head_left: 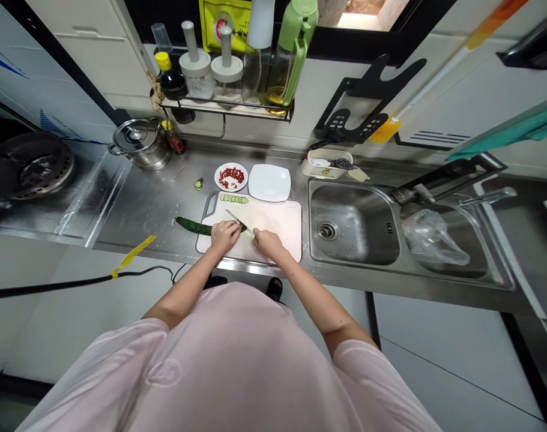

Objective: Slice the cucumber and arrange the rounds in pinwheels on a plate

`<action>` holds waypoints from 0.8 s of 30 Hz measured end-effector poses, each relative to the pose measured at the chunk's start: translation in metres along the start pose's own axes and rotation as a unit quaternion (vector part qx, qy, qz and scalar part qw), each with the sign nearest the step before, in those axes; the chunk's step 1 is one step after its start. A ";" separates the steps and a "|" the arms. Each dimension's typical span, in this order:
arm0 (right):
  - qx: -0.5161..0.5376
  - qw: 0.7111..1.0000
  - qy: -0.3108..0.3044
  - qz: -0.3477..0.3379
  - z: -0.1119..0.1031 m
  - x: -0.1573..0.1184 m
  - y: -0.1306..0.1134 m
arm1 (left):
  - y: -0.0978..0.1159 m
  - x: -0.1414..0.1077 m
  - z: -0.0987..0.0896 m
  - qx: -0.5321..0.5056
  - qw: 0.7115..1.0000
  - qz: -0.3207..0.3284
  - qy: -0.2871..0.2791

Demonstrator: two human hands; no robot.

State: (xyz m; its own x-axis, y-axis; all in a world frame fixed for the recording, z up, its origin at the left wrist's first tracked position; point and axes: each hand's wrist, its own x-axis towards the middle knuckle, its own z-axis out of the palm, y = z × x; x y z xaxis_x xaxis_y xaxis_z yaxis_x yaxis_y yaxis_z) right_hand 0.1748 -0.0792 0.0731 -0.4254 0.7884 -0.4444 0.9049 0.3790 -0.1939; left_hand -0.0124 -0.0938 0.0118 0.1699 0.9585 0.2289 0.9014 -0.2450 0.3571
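My left hand (225, 235) is closed around the dark green cucumber (194, 226), which lies across the left part of the white cutting board (280, 223) and sticks out past its left edge. In my right hand (268, 243) is the handle of a knife (239, 222), its pale blade slanting up and left beside the cucumber's cut end. A row of thin cucumber slices (233, 198) rests near the board's top edge. Behind the board stand a plate of chopped red pieces (231, 176) and a white square plate (269, 182) with nothing on it.
Right of the board is a double sink (354, 225) with a plastic bag (435, 237). A steel pot (140, 144) and a sauce bottle (174, 138) stand at the back left. A cucumber end piece (199, 184) lies on the counter. Bottles fill the wall rack (228, 108).
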 end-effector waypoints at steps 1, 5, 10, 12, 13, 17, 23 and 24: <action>0.001 1.000 -0.003 -0.001 -0.001 0.002 -0.001 | 0.000 0.000 0.000 0.000 1.000 0.000 0.000; 0.005 1.000 -0.012 -0.003 -0.004 0.007 -0.004 | 0.001 0.000 -0.002 0.002 1.000 -0.004 -0.003; 0.014 1.000 -0.009 -0.003 -0.006 0.013 -0.007 | 0.001 0.000 -0.002 0.003 1.000 -0.006 -0.003; 0.018 1.000 -0.008 -0.007 -0.005 0.016 -0.007 | 0.001 0.001 -0.002 0.003 1.000 -0.008 -0.003; 0.020 1.000 -0.008 -0.009 -0.005 0.017 -0.007 | 0.001 0.001 -0.002 0.003 1.000 -0.009 -0.004; 0.023 1.000 -0.006 -0.009 -0.005 0.018 -0.007 | 0.002 0.001 -0.002 -0.001 1.000 -0.011 -0.006; 0.016 1.000 -0.014 0.000 -0.008 0.014 -0.010 | 0.003 0.001 -0.004 0.000 1.000 -0.019 -0.015; 0.014 1.000 -0.015 0.002 -0.008 0.013 -0.010 | 0.003 0.001 -0.004 0.000 1.000 -0.020 -0.016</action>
State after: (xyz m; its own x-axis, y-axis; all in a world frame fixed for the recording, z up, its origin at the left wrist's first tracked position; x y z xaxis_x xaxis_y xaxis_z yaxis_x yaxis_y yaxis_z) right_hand 0.1596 -0.0691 0.0762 -0.4220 0.7749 -0.4706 0.9066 0.3618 -0.2173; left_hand -0.0114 -0.0939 0.0169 0.1473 0.9716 0.1853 0.9078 -0.2072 0.3645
